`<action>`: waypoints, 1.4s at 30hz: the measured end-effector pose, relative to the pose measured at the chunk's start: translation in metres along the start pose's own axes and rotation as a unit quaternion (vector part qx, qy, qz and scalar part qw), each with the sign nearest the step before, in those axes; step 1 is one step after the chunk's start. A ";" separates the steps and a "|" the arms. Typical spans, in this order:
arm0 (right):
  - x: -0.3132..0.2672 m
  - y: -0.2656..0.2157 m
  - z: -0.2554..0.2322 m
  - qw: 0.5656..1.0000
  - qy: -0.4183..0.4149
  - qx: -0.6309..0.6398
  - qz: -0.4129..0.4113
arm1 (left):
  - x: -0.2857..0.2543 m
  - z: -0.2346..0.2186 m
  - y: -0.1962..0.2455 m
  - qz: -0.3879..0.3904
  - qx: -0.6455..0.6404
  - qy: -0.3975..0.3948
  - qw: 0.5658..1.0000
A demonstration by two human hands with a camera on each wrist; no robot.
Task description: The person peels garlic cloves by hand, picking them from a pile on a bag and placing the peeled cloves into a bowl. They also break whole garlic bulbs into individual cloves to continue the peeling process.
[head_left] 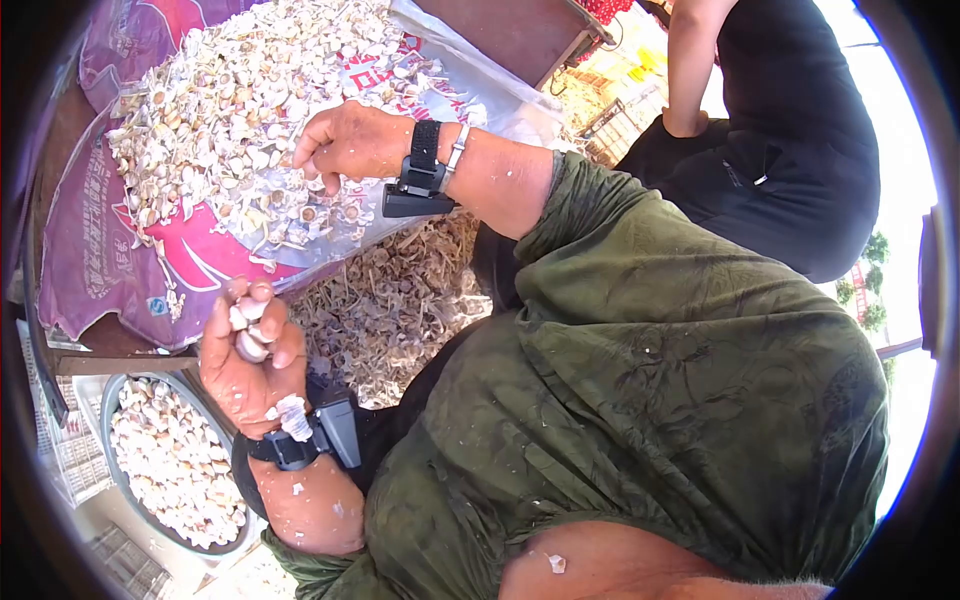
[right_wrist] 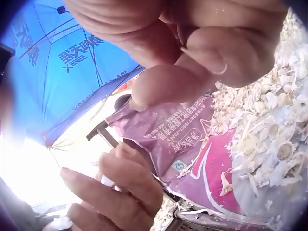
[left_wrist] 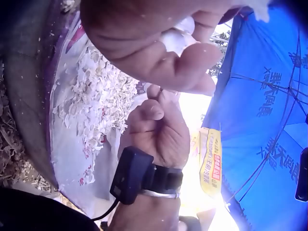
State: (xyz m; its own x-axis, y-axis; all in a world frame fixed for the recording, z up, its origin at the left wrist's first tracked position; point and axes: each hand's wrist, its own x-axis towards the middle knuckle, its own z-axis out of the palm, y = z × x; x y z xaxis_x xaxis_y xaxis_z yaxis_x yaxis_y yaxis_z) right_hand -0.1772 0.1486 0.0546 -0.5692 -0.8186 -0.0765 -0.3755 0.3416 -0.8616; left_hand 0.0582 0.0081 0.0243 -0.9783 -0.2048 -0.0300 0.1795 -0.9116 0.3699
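Note:
My left hand [head_left: 252, 365] is palm up, its fingers curled round several whitish garlic cloves [head_left: 250, 338]. The cloves also show in the left wrist view, partly hidden by the fingers. My right hand [head_left: 362, 142] hovers over the near side of a heap of garlic cloves and skins [head_left: 230, 110], fingers loosely bent, with nothing visible in them. In the right wrist view its thumb and fingers [right_wrist: 207, 53] fill the top, beside the heap. The heap lies on purple and clear plastic sacking [head_left: 90, 230].
At the lower left a round tub [head_left: 112, 440] holds many cloves. Dry husks [head_left: 400, 300] cover the ground between my arms. Another person [head_left: 770, 150] in dark clothing sits at the upper right. A blue umbrella [left_wrist: 269, 96] spreads overhead. A crate [head_left: 615, 125] stands behind the table.

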 end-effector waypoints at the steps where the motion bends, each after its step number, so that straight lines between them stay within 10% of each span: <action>1: 0.002 0.007 -0.001 1.000 -0.001 0.001 -0.001 | -0.010 0.001 0.016 0.018 0.003 -0.010 1.000; 5: 0.013 0.034 0.006 0.993 0.005 -0.120 0.000 | -0.072 -0.019 0.094 0.097 0.010 -0.009 0.995; 7: 0.015 0.037 0.015 0.976 0.021 -0.203 -0.078 | -0.122 -0.072 0.146 0.221 0.183 0.133 0.949; 10: 0.022 0.041 0.037 0.966 0.012 -0.223 -0.132 | -0.148 -0.055 0.157 0.184 0.439 0.452 0.755; 11: 0.029 0.046 0.044 0.954 0.012 -0.244 -0.174 | -0.158 -0.060 0.152 0.188 0.493 0.568 0.631; 13: 0.036 0.047 0.050 0.942 -0.022 -0.287 -0.173 | -0.197 -0.092 0.171 0.202 0.600 0.461 0.622; 14: 0.032 0.039 0.053 0.987 -0.042 -0.149 -0.045 | -0.197 -0.090 0.171 0.200 0.600 0.461 0.622; 15: 0.031 0.030 0.055 0.995 -0.060 -0.005 0.084 | -0.194 -0.083 0.170 0.220 0.523 0.393 0.724; 16: 0.031 0.023 0.055 0.976 -0.081 -0.204 0.011 | -0.189 -0.072 0.167 0.237 0.434 0.315 0.810; 19: 0.049 0.042 0.066 0.900 -0.078 -0.404 -0.141 | -0.126 0.025 0.119 0.173 0.438 0.310 0.826; 27: 0.046 0.036 0.044 0.869 -0.149 -0.463 -0.085 | -0.002 0.060 0.044 0.043 0.413 0.130 0.900; 28: 0.035 0.042 0.032 0.981 -0.113 -0.147 0.063 | 0.009 0.044 0.036 0.005 0.384 0.127 0.914; 31: -0.003 0.036 0.016 0.950 -0.060 0.297 0.082 | 0.026 0.016 -0.004 -0.032 0.320 0.158 0.934; 35: -0.032 0.032 0.022 0.907 -0.089 0.411 0.035 | 0.040 -0.003 -0.040 -0.138 0.258 0.155 0.943; 42: -0.055 0.018 0.019 0.980 -0.120 0.158 -0.030 | 0.046 0.005 -0.052 -0.210 0.157 0.163 0.951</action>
State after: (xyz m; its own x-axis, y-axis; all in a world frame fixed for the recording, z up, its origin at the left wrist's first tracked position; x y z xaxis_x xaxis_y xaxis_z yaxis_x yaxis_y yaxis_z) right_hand -0.1390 0.1915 0.0337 -0.3502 -0.9308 -0.1048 -0.1362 0.1613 -0.9775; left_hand 0.0034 0.0481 0.0083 -0.8639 0.0080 -0.5037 -0.3103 -0.7961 0.5196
